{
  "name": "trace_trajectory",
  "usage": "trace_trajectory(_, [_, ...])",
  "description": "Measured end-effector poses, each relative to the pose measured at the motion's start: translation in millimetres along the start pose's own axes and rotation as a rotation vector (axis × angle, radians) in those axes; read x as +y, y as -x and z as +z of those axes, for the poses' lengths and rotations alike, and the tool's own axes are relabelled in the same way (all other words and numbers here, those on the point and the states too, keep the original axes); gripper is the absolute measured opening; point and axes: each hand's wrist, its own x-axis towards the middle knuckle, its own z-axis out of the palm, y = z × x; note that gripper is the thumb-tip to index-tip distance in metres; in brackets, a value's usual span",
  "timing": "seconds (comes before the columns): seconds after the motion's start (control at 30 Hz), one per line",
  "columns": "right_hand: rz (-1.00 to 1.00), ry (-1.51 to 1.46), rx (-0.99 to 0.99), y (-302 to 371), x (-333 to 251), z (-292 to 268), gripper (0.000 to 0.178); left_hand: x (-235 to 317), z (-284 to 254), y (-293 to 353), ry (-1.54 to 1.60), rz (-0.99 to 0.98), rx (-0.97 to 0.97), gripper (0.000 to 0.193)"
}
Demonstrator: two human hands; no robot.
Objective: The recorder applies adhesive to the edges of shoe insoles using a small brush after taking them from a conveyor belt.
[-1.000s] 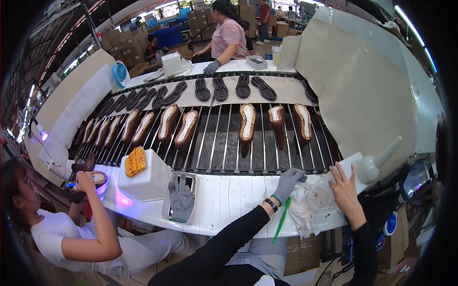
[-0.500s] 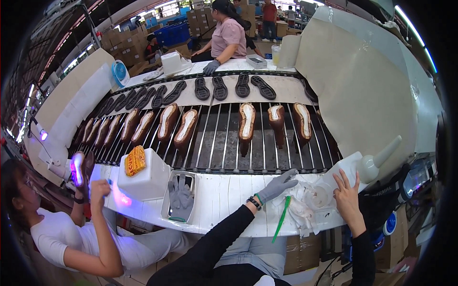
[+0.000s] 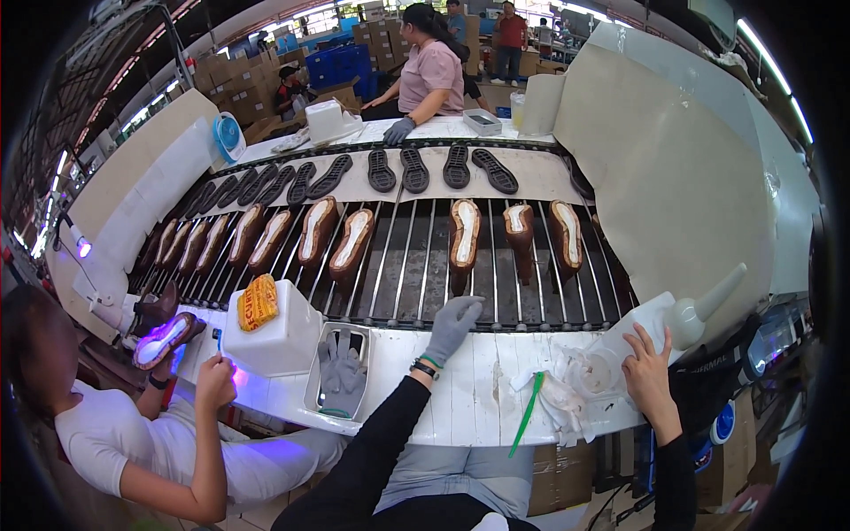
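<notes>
My left hand (image 3: pixel 454 327), in a grey glove, reaches over the inner edge of the white worktable (image 3: pixel 460 416) with its fingers stretched out and nothing in them. Just beyond its fingertips a brown shoe upper (image 3: pixel 464 237) rests sole-side up on the roller conveyor, its underside white. My bare right hand (image 3: pixel 651 376) has its fingers spread, beside a white squeeze bottle (image 3: pixel 683 320) lying at the right. Between my hands are a green-handled brush (image 3: pixel 528 414), a crumpled white cloth (image 3: pixel 562 403) and a clear round dish (image 3: pixel 595 367).
Several more brown uppers (image 3: pixel 317 232) lie on the rollers (image 3: pixel 398 265); black soles (image 3: pixel 414 170) line the strip behind. A white box (image 3: pixel 273 332) with a yellow packet (image 3: pixel 257 303) and a tray of gloves (image 3: pixel 343 372) stand left. A co-worker (image 3: pixel 133 425) handles a shoe; another (image 3: pixel 432 75) sits opposite.
My left hand has moved left and forward from beside the cloth to the conveyor edge. My right hand stays near the bottle. The left co-worker's shoe has been lowered and tilted.
</notes>
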Motion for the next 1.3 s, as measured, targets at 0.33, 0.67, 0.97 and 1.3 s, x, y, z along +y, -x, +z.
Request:
trace_trajectory(0.33, [-0.002, 0.111, 0.059, 1.4, -3.9, 6.8, 0.009, -41.4, -16.7, -1.8, 0.082, -0.144, 0.160, 0.030])
trace_trajectory(0.67, [-0.004, 0.204, 0.123, 6.5, -2.7, 15.7, 0.013, -35.6, -15.5, 1.7, 0.021, -0.012, 0.160, 0.026])
trace_trajectory(0.97, [-0.047, 0.243, 0.209, 17.9, 5.4, 29.4, 0.016, -37.9, -15.7, 5.3, -0.012, -0.008, 0.152, 0.025])
trace_trajectory(1.3, [-0.007, 0.079, -0.073, 6.8, -1.6, -4.2, 0.013, -38.9, -15.3, 6.8, -0.012, -0.001, 0.144, 0.024])
